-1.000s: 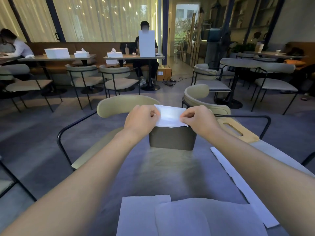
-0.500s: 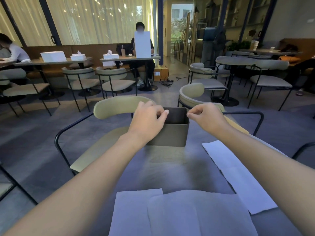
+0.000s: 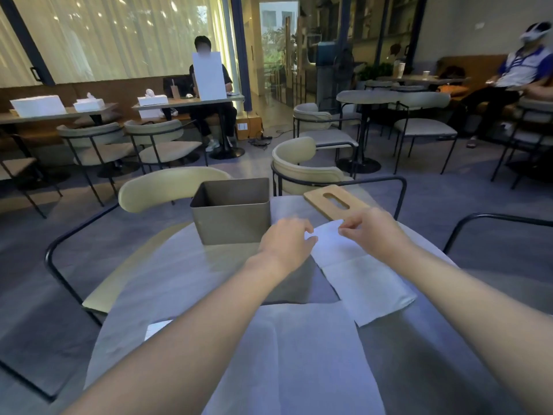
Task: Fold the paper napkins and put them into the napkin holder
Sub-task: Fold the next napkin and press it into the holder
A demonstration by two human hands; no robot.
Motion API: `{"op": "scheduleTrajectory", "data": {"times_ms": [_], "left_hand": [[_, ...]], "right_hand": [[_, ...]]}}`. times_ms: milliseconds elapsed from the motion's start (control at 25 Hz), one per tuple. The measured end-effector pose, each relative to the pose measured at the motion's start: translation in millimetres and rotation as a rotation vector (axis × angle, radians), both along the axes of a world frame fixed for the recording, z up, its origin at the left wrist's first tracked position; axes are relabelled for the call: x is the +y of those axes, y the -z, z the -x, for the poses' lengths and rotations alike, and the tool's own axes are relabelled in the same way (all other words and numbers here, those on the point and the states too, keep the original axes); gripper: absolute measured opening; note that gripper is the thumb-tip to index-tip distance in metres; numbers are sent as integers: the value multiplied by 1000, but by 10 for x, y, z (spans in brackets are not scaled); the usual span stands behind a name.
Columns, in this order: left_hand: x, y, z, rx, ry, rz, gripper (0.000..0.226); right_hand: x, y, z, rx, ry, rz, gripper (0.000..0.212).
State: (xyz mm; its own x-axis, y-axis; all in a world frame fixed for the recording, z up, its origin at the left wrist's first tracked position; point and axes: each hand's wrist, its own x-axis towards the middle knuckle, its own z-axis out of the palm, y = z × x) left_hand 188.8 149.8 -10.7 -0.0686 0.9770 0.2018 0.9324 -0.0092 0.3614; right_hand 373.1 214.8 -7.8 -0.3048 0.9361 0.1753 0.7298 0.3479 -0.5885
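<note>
A white paper napkin [image 3: 362, 277] lies unfolded on the round grey surface [image 3: 179, 274], just right of the open-topped napkin holder [image 3: 232, 215]; the left hand [image 3: 285, 242] and right hand [image 3: 375, 235] hover at its far corner with fingers loosely curled, and whether either pinches the paper cannot be told. More napkins [image 3: 302, 354] lie spread at the near edge, and a slotted wooden lid [image 3: 335, 202] rests behind. Beige metal-framed chairs [image 3: 167, 187] ring the surface in a café with curtained windows [image 3: 119, 34] and seated people.
</note>
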Motion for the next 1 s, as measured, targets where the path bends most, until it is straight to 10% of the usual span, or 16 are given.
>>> {"op": "scheduleTrajectory", "data": {"times_ms": [520, 760, 1000], "left_hand": [[161, 244, -105, -42, -42, -40, 15], [-75, -219, 180, -132, -49, -197, 15], [-464, -717, 676, -191, -127, -347, 9]], "right_hand": [[-17, 256, -128, -44, -1, 27, 16], [-117, -33, 14, 473, 2, 333, 52], [-350, -271, 460, 631, -214, 472, 27]]}}
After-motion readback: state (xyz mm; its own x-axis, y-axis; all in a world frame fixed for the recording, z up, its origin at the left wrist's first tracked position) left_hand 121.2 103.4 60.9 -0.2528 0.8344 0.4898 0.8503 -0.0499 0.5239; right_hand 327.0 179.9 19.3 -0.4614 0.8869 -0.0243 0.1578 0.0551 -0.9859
